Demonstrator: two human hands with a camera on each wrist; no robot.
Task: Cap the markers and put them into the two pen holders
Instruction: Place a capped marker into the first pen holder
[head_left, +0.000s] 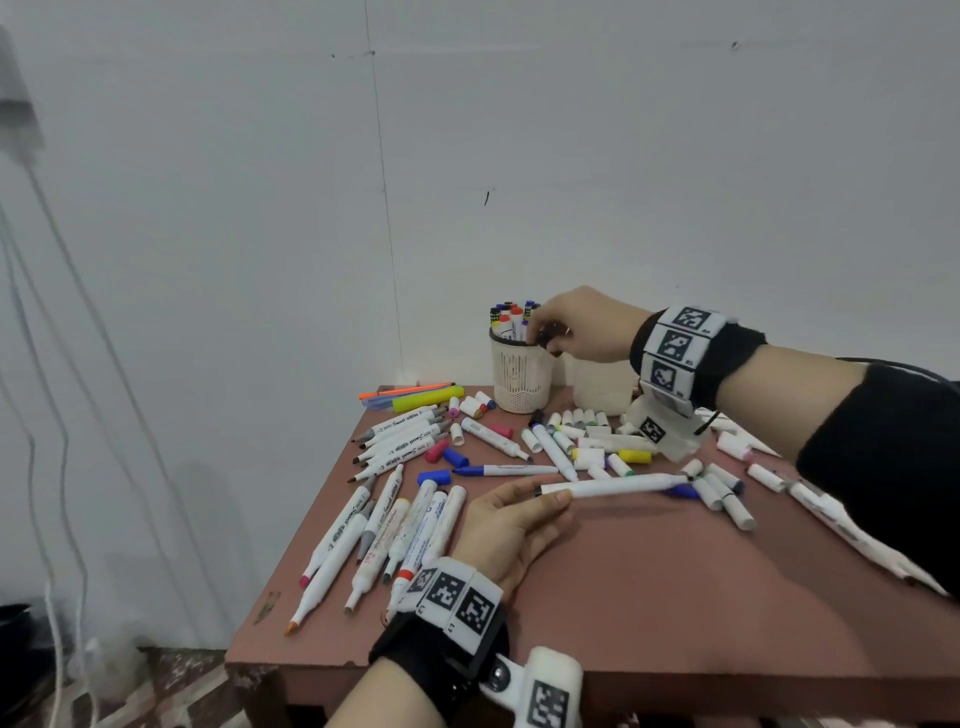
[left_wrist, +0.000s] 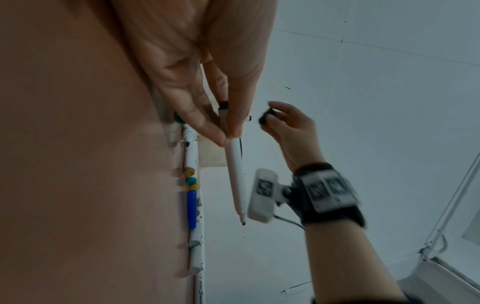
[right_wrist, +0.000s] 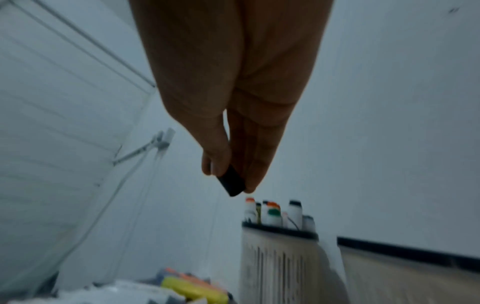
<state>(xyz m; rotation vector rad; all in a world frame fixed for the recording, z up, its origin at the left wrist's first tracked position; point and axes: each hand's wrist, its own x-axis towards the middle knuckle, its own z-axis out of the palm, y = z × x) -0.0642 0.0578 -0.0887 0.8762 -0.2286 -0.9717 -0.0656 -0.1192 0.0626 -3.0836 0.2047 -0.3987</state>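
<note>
My left hand (head_left: 548, 489) pinches a white marker (head_left: 613, 486) by one end and holds it level just above the table. In the left wrist view the left hand (left_wrist: 228, 137) pinches the marker (left_wrist: 236, 176), whose bare dark tip points away. My right hand (head_left: 545, 332) hovers at the rim of the mesh pen holder (head_left: 519, 384), pinching a small black cap (head_left: 551, 332). The right wrist view shows that cap (right_wrist: 232, 184) between thumb and fingers, above the holder (right_wrist: 280, 261) packed with capped markers. A second white holder (head_left: 597, 389) stands partly hidden behind my right wrist.
Several loose markers (head_left: 400, 441) and caps (head_left: 587, 421) lie scattered over the reddish-brown table (head_left: 649, 597). A yellow highlighter (head_left: 426, 399) lies at the back left edge. The wall rises right behind the holders, and cables (head_left: 52, 415) hang at the far left.
</note>
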